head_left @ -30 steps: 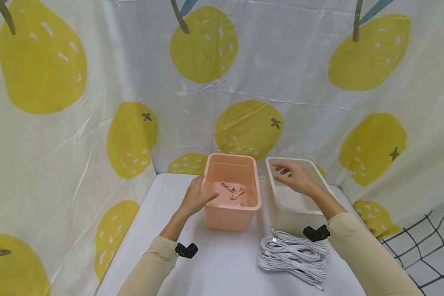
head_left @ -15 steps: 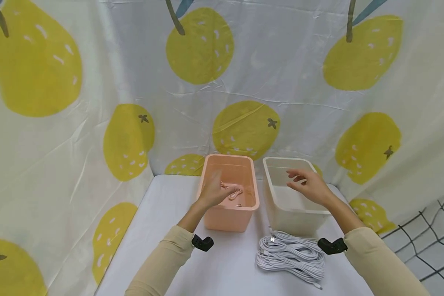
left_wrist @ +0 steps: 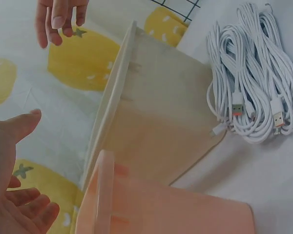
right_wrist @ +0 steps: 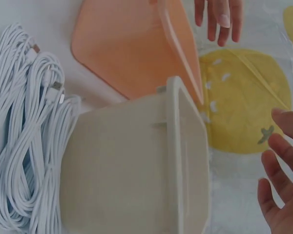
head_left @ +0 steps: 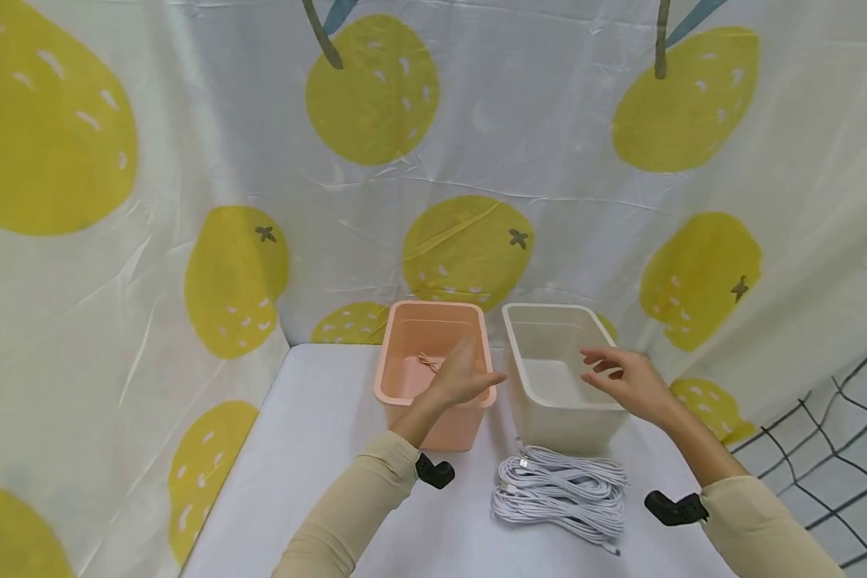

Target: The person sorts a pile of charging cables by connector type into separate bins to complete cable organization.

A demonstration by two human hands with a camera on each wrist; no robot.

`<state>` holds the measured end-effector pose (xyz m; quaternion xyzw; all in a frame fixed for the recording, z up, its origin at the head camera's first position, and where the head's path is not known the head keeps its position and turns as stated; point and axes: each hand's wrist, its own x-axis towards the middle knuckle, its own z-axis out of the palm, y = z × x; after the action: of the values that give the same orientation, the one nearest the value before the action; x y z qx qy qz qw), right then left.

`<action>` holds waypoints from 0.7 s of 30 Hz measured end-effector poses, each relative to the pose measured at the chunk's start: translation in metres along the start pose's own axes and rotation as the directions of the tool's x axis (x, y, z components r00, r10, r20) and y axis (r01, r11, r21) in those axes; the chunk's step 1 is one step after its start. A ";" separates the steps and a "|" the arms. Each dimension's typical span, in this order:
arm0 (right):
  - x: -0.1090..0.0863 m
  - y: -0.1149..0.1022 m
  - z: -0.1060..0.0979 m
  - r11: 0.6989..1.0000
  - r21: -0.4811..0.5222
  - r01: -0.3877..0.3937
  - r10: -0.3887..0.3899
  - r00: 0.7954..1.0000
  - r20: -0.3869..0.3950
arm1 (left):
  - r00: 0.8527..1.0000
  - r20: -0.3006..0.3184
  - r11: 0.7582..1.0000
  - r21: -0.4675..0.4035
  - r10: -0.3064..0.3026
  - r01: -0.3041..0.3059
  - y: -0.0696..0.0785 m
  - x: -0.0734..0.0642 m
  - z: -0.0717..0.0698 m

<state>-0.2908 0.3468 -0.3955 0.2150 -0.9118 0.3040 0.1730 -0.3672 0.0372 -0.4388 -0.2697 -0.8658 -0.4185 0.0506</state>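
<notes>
My left hand (head_left: 461,377) hovers over the right side of a pink plastic bin (head_left: 433,425), thumb stretched toward the white bin and nothing in its grasp. Inside the pink bin lies a small bundled cable (head_left: 429,363); my hand hides part of the bin's floor. My right hand (head_left: 624,381) hangs above the right rim of a cream-white bin (head_left: 559,429), fingers loosely bent and holding nothing. In front of the white bin lies a heap of coiled white USB cables (head_left: 559,496), whose plugs (left_wrist: 238,108) show in the left wrist view.
The bins stand side by side on a white-covered table (head_left: 325,449). A curtain (head_left: 376,241) with yellow fruit prints hangs behind and at the left. At the lower right is a dark wire grid (head_left: 831,457).
My left hand has moved right, from the pink bin's left rim across to its right side. My right hand has drifted right, from above the white bin's inside to its right rim.
</notes>
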 end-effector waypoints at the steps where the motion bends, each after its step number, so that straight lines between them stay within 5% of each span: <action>1: -0.004 0.002 0.000 1.000 -0.001 -0.005 0.005 1.000 -0.002 | 1.000 0.007 1.000 0.016 -0.006 0.006 0.002 0.002 0.004; 4: -0.016 0.010 0.002 1.000 -0.013 -0.016 0.016 1.000 -0.012 | 0.999 0.031 0.999 0.046 -0.022 0.021 0.010 0.004 0.016; 13: -0.048 0.016 0.015 1.000 -0.002 -0.027 0.027 0.997 -0.079 | 0.996 0.030 0.996 0.024 0.087 -0.088 0.027 0.008 0.048; 21: -0.075 0.018 0.038 0.999 0.037 -0.032 0.036 0.994 -0.103 | 0.998 0.064 0.993 0.114 -0.021 0.014 0.041 0.006 0.081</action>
<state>-0.2432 0.3576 -0.4659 0.1863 -0.8996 0.3338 0.2112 -0.3408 0.1211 -0.4606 -0.2724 -0.8917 -0.3600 0.0338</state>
